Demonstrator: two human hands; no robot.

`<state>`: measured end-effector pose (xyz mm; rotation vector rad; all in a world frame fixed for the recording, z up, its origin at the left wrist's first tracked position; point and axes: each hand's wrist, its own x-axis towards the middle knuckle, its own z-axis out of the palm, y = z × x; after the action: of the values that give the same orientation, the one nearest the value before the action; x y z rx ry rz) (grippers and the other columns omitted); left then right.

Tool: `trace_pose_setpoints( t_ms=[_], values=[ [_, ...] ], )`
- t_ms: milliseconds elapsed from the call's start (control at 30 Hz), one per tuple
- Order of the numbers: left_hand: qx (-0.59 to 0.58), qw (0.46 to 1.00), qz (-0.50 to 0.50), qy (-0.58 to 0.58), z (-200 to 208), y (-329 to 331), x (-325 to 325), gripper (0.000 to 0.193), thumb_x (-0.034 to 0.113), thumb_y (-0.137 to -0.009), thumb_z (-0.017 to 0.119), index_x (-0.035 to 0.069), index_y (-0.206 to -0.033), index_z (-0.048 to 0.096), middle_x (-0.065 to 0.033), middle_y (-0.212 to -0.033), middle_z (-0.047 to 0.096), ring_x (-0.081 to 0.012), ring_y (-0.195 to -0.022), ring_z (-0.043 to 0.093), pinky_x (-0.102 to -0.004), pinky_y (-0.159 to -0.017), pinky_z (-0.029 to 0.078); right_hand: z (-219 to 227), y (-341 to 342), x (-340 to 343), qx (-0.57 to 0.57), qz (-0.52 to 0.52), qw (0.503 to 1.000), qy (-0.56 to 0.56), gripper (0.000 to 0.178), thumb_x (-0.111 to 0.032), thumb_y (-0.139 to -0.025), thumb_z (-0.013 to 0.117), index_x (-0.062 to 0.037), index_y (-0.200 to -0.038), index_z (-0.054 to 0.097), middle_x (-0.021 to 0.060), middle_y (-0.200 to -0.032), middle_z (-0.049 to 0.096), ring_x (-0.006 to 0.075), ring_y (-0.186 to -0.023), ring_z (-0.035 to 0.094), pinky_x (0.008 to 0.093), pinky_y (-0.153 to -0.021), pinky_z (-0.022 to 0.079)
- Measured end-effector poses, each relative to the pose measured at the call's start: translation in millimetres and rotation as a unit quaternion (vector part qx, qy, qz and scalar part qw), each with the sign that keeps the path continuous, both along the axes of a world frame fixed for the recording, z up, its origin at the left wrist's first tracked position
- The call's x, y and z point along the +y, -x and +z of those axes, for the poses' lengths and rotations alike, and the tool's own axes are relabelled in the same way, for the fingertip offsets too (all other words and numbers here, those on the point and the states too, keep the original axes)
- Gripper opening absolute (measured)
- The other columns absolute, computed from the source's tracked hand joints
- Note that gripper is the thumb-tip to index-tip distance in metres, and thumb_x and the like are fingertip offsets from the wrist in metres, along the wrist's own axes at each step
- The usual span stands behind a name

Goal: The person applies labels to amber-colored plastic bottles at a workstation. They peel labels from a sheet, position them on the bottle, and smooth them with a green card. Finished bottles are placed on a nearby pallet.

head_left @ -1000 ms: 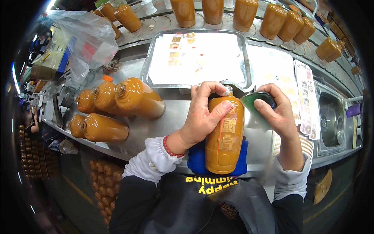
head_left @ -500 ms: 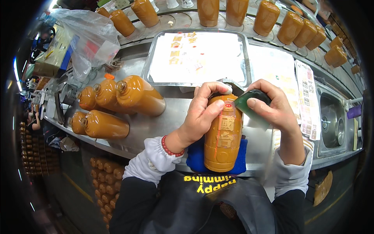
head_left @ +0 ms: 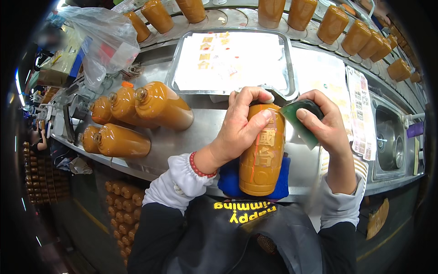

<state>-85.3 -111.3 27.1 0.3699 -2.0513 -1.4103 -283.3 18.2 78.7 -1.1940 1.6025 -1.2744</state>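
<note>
A brown-yellow glazed bottle lies tilted on a blue cloth near the counter's front edge, with raised gold characters and a red line along its upward face. My left hand is closed around its upper end, the thumb pressed on the face below the shoulder; the neck is mostly hidden. In my right hand is a flat green scraper, pinched between thumb and fingers. Its pointed corner is beside the bottle's upper right side; whether it touches I cannot tell.
Several similar bottles lie on the steel counter at left. Behind is a metal tray with white sheets and gold characters. More bottles stand on a curved conveyor. A sink is at right, a plastic bag at back left.
Conveyor bottles have shifted to the right. My left thumb now covers the small red oval mark. The scraper has turned slightly and moved a little away from the bottle's face.
</note>
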Motion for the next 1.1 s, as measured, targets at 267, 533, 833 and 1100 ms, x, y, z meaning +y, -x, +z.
trace_pose_setpoints(
  t_ms=[267,533,833,1100],
  values=[
    [0.063,0.946,0.012,0.316,7.1,-24.6,1.9,0.031,0.032,-0.101,0.055,0.016,-0.121,0.072,-0.0086,-0.120,0.063,-0.0263,-0.114,0.047,-0.0432,-0.105,0.036,-1.3,-11.3,21.2,0.043,-0.062,0.996,0.054,0.019,-0.013,-0.093,0.067,-0.0001,-0.106,0.062,0.0030,-0.088,0.066,0.0071,-0.078,0.059,0.0224,-0.068,0.048],
    [0.032,0.960,0.066,0.270,-4.7,-19.4,-6.0,0.045,0.045,-0.105,0.048,0.014,-0.128,0.071,-0.0062,-0.122,0.068,-0.0261,-0.116,0.047,-0.0420,-0.107,0.033,-7.9,-27.8,22.3,0.059,-0.077,0.992,0.082,0.017,-0.009,-0.094,0.067,-0.0001,-0.107,0.063,0.0054,-0.087,0.066,0.0091,-0.076,0.061,0.0230,-0.066,0.049],
    [0.087,0.950,0.167,0.249,-25.7,-52.3,35.6,0.048,0.035,-0.107,0.045,0.000,-0.136,0.061,-0.0249,-0.130,0.057,-0.0341,-0.120,0.050,-0.0443,-0.104,0.041,6.8,-53.3,33.0,0.296,0.209,0.906,0.220,0.033,-0.008,-0.071,0.077,-0.0065,-0.104,0.071,0.0039,-0.087,0.059,0.0244,-0.080,0.059,0.0357,-0.071,0.044],
    [-0.030,0.912,0.109,0.393,-13.1,-56.5,34.5,0.060,0.054,-0.106,0.037,0.010,-0.135,0.065,-0.0033,-0.131,0.065,-0.0276,-0.125,0.047,-0.0507,-0.114,0.024,-41.1,-57.8,49.0,-0.175,-0.109,0.977,0.045,0.017,-0.013,-0.099,0.066,0.0004,-0.109,0.060,0.0019,-0.090,0.068,0.0051,-0.078,0.061,0.0197,-0.068,0.050]
  ],
)
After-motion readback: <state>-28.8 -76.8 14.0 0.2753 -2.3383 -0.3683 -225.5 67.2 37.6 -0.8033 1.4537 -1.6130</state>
